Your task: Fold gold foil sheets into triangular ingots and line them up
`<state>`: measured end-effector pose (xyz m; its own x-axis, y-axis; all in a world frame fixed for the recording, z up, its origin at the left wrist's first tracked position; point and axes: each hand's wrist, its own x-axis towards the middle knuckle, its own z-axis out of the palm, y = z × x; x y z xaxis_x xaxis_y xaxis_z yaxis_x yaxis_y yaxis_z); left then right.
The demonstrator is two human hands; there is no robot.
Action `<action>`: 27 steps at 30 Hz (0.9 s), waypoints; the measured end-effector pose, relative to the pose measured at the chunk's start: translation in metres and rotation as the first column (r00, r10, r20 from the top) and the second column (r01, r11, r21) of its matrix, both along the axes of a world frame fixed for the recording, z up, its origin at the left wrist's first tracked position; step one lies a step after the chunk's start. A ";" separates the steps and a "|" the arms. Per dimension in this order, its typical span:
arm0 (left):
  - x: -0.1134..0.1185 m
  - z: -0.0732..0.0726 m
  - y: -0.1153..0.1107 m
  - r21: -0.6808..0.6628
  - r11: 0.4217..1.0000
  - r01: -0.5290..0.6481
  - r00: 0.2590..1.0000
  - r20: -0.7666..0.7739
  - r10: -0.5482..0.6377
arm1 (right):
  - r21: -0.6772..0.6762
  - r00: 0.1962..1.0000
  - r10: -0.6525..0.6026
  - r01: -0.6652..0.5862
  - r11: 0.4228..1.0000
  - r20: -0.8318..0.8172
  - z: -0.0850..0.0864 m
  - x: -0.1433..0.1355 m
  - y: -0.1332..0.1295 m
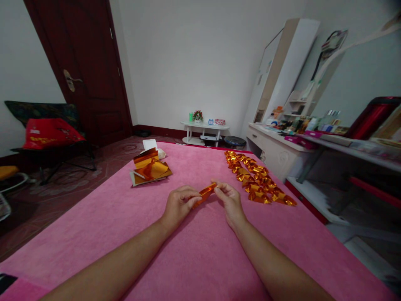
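Between my two hands is a rolled piece of shiny orange-gold foil wrapper [206, 192], held just above the pink cloth. My left hand [181, 204] pinches its near left end between thumb and fingers. At the far right end, my right hand [230, 200] has its thumb and fingertips closed on the foil. Whether anything lies inside the roll is hidden. To the right, several twisted gold foil-wrapped pieces [258, 196] lie in rows. On the left rests a stack of loose gold foil sheets [152, 169], some curled up.
A pink cloth [194, 259] covers the work surface. Behind the foil stack sits a white container [149, 144]. A dressing table [275, 144] with bottles stands at right, a low white table [205, 125] at the far wall, and a chair with a red bag [52, 133] at left.
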<state>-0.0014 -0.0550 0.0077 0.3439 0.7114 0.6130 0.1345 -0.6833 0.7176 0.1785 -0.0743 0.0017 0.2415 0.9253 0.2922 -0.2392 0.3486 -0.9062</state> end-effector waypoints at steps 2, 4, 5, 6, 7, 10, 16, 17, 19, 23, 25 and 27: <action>0.000 0.000 0.000 0.015 1.000 -0.006 1.000 -0.006 0.006 | -0.001 1.000 0.008 -0.008 1.000 -0.018 -0.002 0.000 0.001; 0.000 0.000 0.000 0.014 1.000 -0.020 1.000 -0.012 0.021 | -0.009 1.000 -0.008 0.008 1.000 -0.017 -0.003 0.000 0.002; 0.000 -0.001 0.001 0.001 0.999 -0.034 0.999 -0.008 0.034 | -0.010 1.000 -0.015 0.015 1.000 -0.014 -0.004 0.000 0.002; 0.001 -0.001 0.001 -0.024 0.998 -0.051 0.999 0.000 0.052 | -0.014 1.000 -0.018 0.018 1.000 -0.014 -0.004 -0.001 0.002; 0.001 -0.002 0.002 -0.066 0.996 -0.066 0.998 0.016 0.067 | -0.020 1.000 -0.014 0.014 1.000 -0.015 -0.003 -0.001 0.002; 0.001 -0.003 0.006 -0.291 0.956 -0.038 0.992 0.102 0.070 | -0.048 0.999 0.012 -0.014 0.999 -0.050 -0.001 -0.002 0.000; 0.002 0.000 0.007 -0.615 0.721 0.320 0.882 0.471 0.010 | -0.073 0.994 0.030 -0.037 0.997 -0.101 0.001 -0.001 -0.002; 0.002 0.000 0.007 -0.622 0.687 0.375 0.852 0.524 0.009 | -0.074 0.996 0.021 -0.028 0.997 -0.088 0.001 -0.001 -0.002; 0.001 0.000 0.007 -0.621 0.658 0.427 0.820 0.572 0.008 | -0.072 0.998 0.009 -0.013 0.997 -0.056 0.001 -0.001 -0.002; 0.000 -0.002 0.009 -0.614 0.732 0.297 0.890 0.456 0.021 | -0.053 0.999 -0.014 0.012 0.999 -0.029 0.002 -0.001 -0.003; 0.001 -0.003 0.009 -0.604 0.769 0.211 0.922 0.383 0.047 | -0.055 0.999 -0.038 0.036 0.998 -0.035 0.001 -0.001 -0.003; 0.002 -0.004 0.010 -0.588 0.790 0.174 0.937 0.345 0.051 | -0.062 0.998 -0.054 0.053 0.997 -0.018 0.000 -0.001 -0.001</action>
